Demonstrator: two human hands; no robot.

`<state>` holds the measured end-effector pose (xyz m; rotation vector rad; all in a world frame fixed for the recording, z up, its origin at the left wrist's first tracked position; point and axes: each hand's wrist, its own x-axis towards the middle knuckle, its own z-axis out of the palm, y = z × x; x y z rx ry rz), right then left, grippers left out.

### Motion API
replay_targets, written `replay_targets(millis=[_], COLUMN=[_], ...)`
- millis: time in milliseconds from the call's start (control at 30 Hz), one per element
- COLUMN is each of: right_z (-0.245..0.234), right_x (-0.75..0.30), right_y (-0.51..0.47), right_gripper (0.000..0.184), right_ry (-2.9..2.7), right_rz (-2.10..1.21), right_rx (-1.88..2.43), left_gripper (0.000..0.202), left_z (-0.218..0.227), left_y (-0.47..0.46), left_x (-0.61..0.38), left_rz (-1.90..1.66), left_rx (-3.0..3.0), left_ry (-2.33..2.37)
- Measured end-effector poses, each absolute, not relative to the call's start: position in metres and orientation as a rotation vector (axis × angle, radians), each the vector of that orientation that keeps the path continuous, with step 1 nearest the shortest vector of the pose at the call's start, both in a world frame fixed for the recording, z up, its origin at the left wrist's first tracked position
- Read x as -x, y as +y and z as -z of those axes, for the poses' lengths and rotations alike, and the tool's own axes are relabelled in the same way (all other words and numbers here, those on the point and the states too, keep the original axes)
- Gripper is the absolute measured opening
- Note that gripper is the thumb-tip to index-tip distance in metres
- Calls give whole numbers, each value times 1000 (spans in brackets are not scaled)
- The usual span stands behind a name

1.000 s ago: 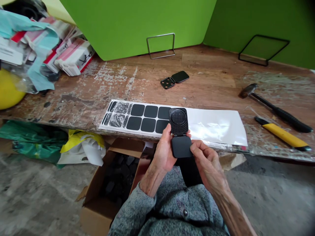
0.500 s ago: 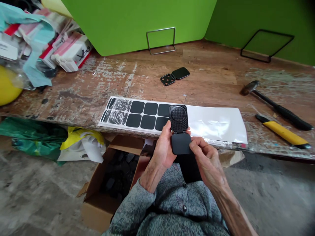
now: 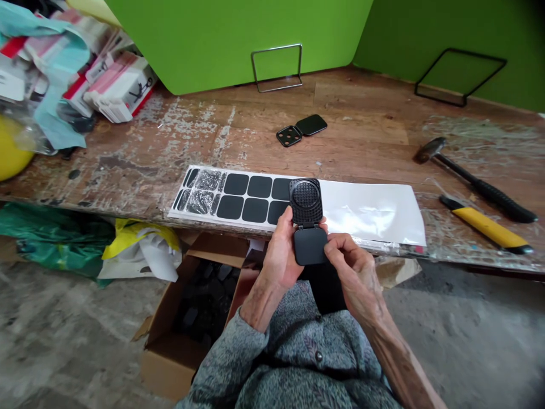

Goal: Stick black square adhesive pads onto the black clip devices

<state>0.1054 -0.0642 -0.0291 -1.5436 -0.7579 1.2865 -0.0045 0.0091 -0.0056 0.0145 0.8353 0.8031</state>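
Note:
I hold a small black hinged case, opened flat, just in front of the table's near edge. Its upper half has a ribbed round grid; the lower half is smooth. My left hand grips its left side with the thumb on the hinge. My right hand pinches the lower half's right edge. Behind it lies a white sticker sheet with several black rounded-square pads on its left part. A second open black case lies farther back on the wooden table.
A hammer and a yellow-handled tool lie at the right. Stacked boxes and bags crowd the back left. Two wire stands rest against green panels. An open cardboard box of black parts sits on the floor below.
Both hands and the case have stayed together with hardly any shift; the view has tilted slightly, moving everything a little up and left.

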Motion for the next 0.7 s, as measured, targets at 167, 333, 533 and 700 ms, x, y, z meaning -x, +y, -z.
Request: replay_targets(millis=[167, 333, 533, 700], right_z=[24, 17, 14, 19], right_x=[-104, -104, -105, -105], right_y=[-62, -58, -55, -54], right_gripper=[19, 18, 19, 13], right_ry=[-799, -876, -954, -1099], right_rz=[-1265, -1233, -1205, -1119], right_rx=[1531, 1528, 1544, 1574], left_gripper=[53, 53, 54, 53], left_z=[1, 0, -2, -5], left_y=[8, 8, 7, 5], left_x=[4, 5, 5, 5], left_rz=[-850, -868, -886, -912], left_rx=[-35, -53, -113, -178], left_ry=[871, 862, 888, 977])
